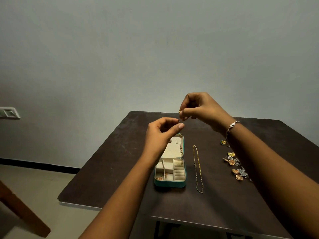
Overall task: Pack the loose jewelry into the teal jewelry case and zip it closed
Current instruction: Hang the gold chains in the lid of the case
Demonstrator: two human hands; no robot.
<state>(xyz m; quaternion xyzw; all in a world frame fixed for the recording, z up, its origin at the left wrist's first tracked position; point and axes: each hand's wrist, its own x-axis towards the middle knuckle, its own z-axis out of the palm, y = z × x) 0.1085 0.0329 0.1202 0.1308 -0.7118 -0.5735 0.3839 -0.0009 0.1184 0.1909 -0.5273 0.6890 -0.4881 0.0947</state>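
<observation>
Necklace (198, 168) right of case (170, 182) on table (110, 169)

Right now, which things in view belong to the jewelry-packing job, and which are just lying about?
Job: teal jewelry case, open; small gold piece pinched by left hand and right hand; gold chain; flower earrings on the table.
Lying about: wall switch plate; wooden furniture piece, lower left; bracelet worn on right wrist.

The teal jewelry case (170, 184) has a cream lining and rests on a dark brown table (120, 161). Right of the case are a gold chain (198, 168) with dark flecks and earrings (237, 167) in gold, orange and silver. Above the case is a small gold piece (180, 111), and behind it a pale grey-green wall (155, 49).
</observation>
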